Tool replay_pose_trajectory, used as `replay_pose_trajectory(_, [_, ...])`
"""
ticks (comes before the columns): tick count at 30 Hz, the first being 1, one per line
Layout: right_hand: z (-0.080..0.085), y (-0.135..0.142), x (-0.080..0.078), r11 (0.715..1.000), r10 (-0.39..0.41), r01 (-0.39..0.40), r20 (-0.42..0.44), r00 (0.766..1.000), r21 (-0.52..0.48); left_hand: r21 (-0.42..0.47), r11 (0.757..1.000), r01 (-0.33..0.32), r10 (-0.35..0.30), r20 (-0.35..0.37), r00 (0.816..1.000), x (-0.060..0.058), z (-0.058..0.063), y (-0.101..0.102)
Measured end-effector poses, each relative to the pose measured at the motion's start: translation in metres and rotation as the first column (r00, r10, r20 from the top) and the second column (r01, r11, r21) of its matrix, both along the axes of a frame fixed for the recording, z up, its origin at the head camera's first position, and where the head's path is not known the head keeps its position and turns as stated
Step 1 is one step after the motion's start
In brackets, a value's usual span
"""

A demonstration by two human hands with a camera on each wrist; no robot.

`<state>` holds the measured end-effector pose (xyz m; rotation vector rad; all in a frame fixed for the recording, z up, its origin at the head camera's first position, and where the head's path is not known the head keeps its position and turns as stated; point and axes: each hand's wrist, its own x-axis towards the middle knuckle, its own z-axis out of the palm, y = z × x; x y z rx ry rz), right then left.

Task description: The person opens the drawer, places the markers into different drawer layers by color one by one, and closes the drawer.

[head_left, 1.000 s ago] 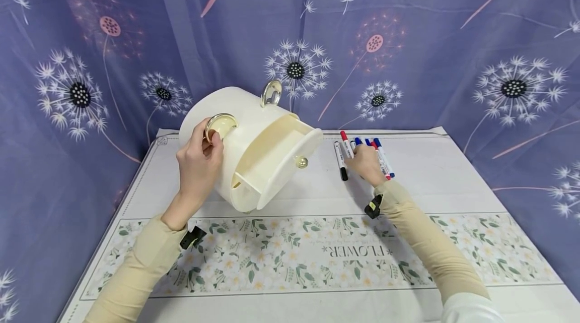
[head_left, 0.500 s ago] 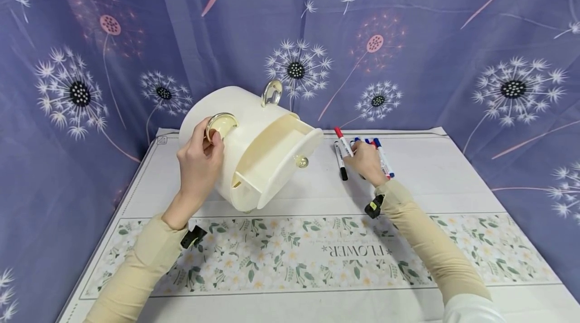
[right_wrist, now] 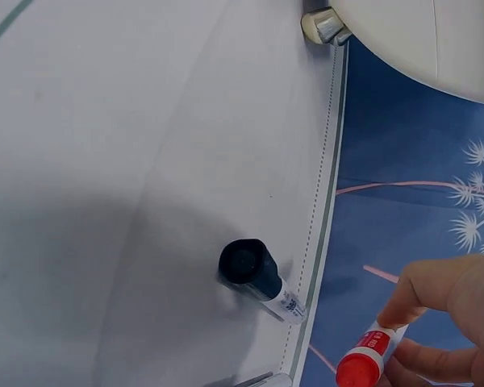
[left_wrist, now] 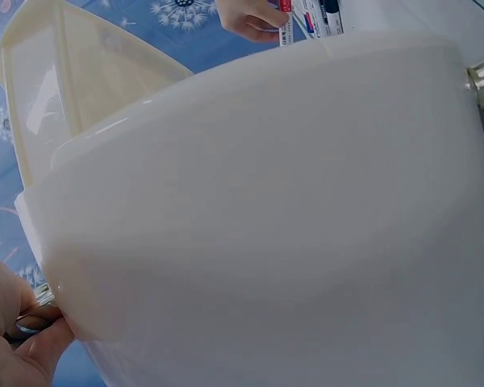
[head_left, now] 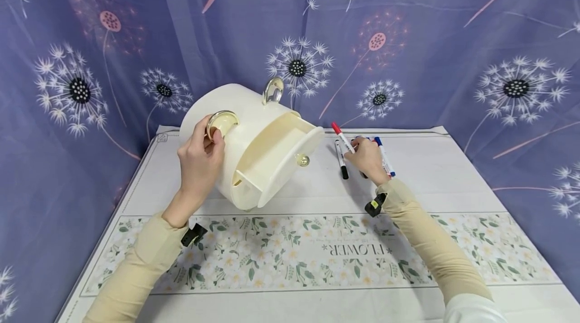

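Note:
A cream rounded storage box stands tilted on the table, its curved drawer pulled out at the front. My left hand grips one of its gold-rimmed ears; the left wrist view shows thumb and fingers pinching the ring at the box's edge. My right hand pinches a white marker with a red end, the red end pointing away to the left. In the right wrist view that marker sits between thumb and fingers. A black-capped marker lies just left of this hand.
Several more markers, one with blue ends, lie beside and partly under the right hand. A flower-patterned strip crosses the white table covering. A purple dandelion curtain hangs along the table's back edge.
The red-ended marker has shifted left and tilted away from the other markers in my right hand's fingers. My left hand keeps its grip on the box's ear.

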<state>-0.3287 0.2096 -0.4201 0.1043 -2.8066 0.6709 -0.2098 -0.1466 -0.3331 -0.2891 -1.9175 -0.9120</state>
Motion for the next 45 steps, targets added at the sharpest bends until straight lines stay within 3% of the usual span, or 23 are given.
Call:
replay_pose_trajectory(20, [0.016, 0.001, -0.002, 0.992, 0.072, -0.077, -0.052, 0.996, -0.104, -0.002, 1.000, -0.012, 0.012, -0.004, 1.000, 0.000, 0.000, 0.000])
replay_pose_trajectory(28, [0.021, 0.000, -0.002, 0.993, 0.058, -0.061, -0.033, 0.998, -0.099, -0.001, 1.000, -0.007, 0.007, -0.003, 1.000, 0.000, -0.001, 0.001])
replay_pose_trajectory(45, [0.026, -0.002, 0.002, 0.982, 0.105, -0.114, -0.071, 0.992, -0.148, 0.002, 1.000, -0.007, 0.007, -0.004, 1.000, -0.001, -0.001, 0.000])
